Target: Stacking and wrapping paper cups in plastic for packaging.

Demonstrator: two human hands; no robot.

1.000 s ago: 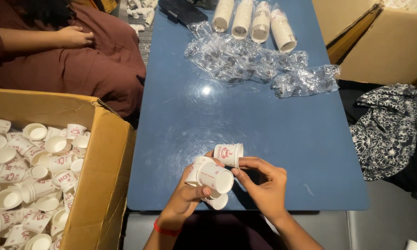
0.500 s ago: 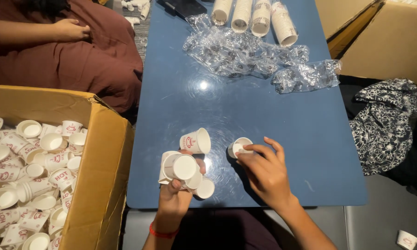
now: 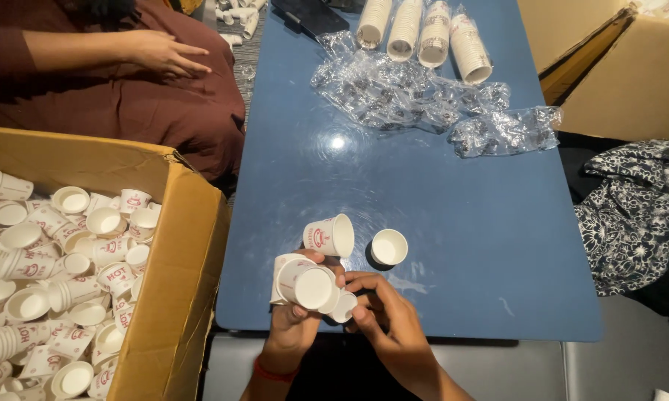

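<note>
A cluster of small white paper cups [image 3: 308, 284] with red print sits in the left hand [image 3: 293, 327], which is clenched around them at the near edge of the surface, their open mouths turned toward the camera. One cup of the cluster [image 3: 330, 235] sticks out at the far side, lying on its side with its mouth to the right. The right hand [image 3: 386, 319] comes in just beside the cluster from the right, fingers curled, fingertips touching the lowest cup; whether it grips that cup cannot be told. A single cup [image 3: 388, 246] stands upright on the blue surface [image 3: 453, 223], just right of the cluster and apart from both hands.

The surface is glossy and shows a bright spot of reflected light. At its far end lie crumpled clear plastic wrappers [image 3: 423, 100] and, beyond them, four sleeves of stacked cups [image 3: 423, 30] on their sides. Left of the surface an open cardboard box [image 3: 175, 282] is full of loose cups. Another person in a dark red garment [image 3: 126, 96] sits at far left, one hand resting on the lap. A black and white patterned cloth [image 3: 635, 215] lies to the right, with another cardboard box [image 3: 631, 82] behind it.

Half a second ago the right hand lay over the single cup on the surface; it has now let go and drawn back to the cluster.
</note>
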